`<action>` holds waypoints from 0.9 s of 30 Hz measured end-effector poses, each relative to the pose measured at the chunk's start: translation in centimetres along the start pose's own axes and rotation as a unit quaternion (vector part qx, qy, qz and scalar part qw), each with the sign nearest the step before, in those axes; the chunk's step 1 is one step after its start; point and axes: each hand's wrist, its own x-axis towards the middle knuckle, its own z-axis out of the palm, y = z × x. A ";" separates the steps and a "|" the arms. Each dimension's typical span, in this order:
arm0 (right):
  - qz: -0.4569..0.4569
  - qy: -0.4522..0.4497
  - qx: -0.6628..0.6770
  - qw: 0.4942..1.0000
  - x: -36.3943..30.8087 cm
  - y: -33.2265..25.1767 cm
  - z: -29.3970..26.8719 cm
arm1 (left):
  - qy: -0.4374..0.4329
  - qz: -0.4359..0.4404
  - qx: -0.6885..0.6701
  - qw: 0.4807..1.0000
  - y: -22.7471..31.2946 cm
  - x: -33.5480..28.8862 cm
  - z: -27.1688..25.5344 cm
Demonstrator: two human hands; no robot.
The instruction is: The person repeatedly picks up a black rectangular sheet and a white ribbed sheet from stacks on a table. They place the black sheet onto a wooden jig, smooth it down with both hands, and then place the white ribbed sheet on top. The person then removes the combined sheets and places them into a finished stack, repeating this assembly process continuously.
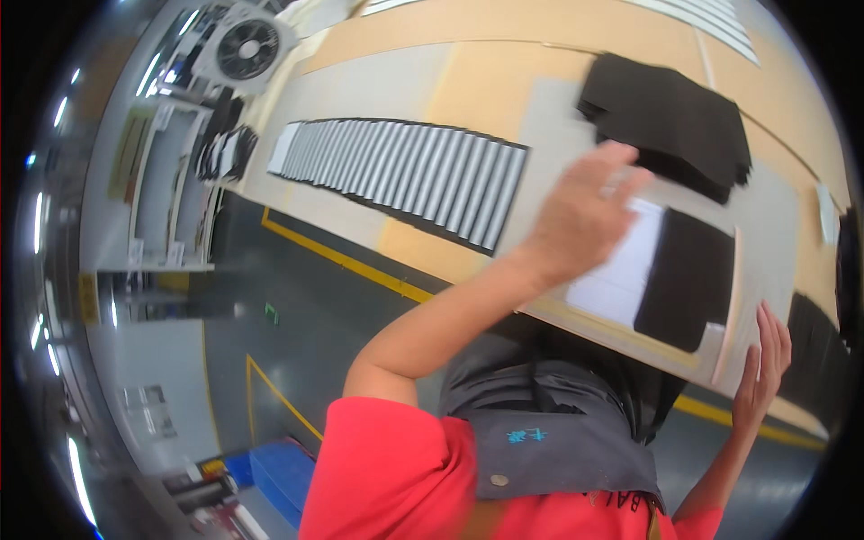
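Note:
My left hand (585,211) is over the table, slightly blurred, with its fingers apart and nothing visible in them. Just beyond its fingertips lies a thick stack of black sheets (670,121), its edges uneven. Partly below that hand is a white sheet (612,283), and a black rectangular piece (687,279) lies against its right side. My right hand (762,369) is held at the near right edge of the table, fingers stretched out and holding nothing I can see. A thin pale strip (727,310) runs between it and the black piece.
A long row of overlapping black pieces with silvery-white bands (396,175) stretches along the table to the left. More black pieces (814,355) lie at the far right. A box fan (247,49) and shelves (166,184) stand at the left, past the table's end.

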 end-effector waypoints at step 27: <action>-0.083 -0.082 -0.180 0.977 12.5 -17.1 3.5 | 0.030 -0.473 0.281 0.834 -49.6 -26.7 -39.9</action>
